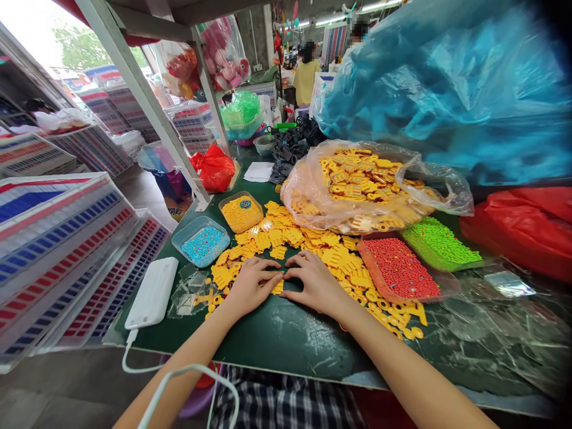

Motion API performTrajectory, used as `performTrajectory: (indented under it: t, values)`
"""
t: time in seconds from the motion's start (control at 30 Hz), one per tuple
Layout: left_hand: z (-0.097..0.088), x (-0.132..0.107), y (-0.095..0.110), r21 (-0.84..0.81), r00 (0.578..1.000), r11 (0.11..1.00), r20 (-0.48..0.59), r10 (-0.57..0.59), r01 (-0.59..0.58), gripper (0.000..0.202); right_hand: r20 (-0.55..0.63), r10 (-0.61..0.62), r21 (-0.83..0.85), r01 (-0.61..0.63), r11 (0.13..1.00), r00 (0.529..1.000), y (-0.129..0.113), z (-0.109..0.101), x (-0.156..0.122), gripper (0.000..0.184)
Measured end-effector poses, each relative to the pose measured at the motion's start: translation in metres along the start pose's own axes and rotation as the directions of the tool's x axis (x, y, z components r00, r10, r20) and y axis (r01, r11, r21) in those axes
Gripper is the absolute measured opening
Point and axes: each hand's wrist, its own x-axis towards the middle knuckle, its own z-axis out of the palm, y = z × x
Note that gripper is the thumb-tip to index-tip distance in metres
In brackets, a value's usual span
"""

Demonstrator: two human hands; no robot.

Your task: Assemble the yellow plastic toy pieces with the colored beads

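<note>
A plastic bag (353, 190) lies behind the scattered pieces (277, 238).

yellow pieces (272, 238): glossy plastic | bag (308, 196): clear plastic | tabletop (286, 339): glossy, maybe laminate

One table (290, 339) carries everything counted here. Two hands rest near its front edge, one left hand (252, 286) and one right hand (313, 283). Four bead trays stand on it: one clear tub of blue beads (179, 238) and one of yellow beads (221, 208) toward the left edge, one red tray (364, 253) and one green tray (420, 253) toward the right. One white power bank (152, 292) lies at the left edge. One clear bag (304, 202) of yellow pieces sits near the back edge; the loose yellow pieces (277, 238) are too many to count. Two people (306, 77) stand far beyond the table.
</note>
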Motion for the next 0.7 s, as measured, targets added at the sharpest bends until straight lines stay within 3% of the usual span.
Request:
performTrajectory:
  t: [0.13,0.23,0.33,0.4,0.5,0.57,0.7]
  values:
    - [-0.005,0.001,0.007,-0.07,0.999,0.997,-0.036,-0.019,0.017,0.03,0.008,0.003,-0.003,-0.003,1.0,1.0,0.0,0.001,0.0,0.024]
    - [-0.022,0.002,0.008,-0.136,0.979,0.989,-0.182,-0.088,0.064,0.034,0.007,0.004,0.006,-0.004,1.0,1.0,0.001,0.001,-0.001,0.023]
    - [-0.053,-0.003,-0.005,-0.018,0.894,0.98,-0.408,-0.188,0.198,0.038,0.001,0.003,0.021,-0.003,1.0,1.0,0.001,0.001,-0.001,0.024]
    - [-0.076,-0.008,-0.024,0.127,0.811,0.915,-0.52,-0.267,0.383,0.04,-0.001,0.0,0.029,0.0,1.0,1.0,0.002,0.002,-0.001,0.024]
    - [-0.104,-0.013,-0.054,0.288,0.743,0.717,-0.483,-0.463,0.635,0.042,-0.004,0.001,0.034,-0.001,0.999,1.0,0.003,0.003,-0.001,0.023]
    - [-0.115,-0.011,-0.069,0.336,0.747,0.675,-0.41,-0.523,0.657,0.042,-0.005,0.004,0.028,-0.004,1.0,1.0,0.003,0.004,-0.001,0.023]
    - [-0.123,0.02,-0.078,0.328,0.846,0.786,-0.312,-0.433,0.523,0.043,-0.003,-0.007,0.002,0.007,1.0,1.0,0.004,0.006,0.0,0.024]
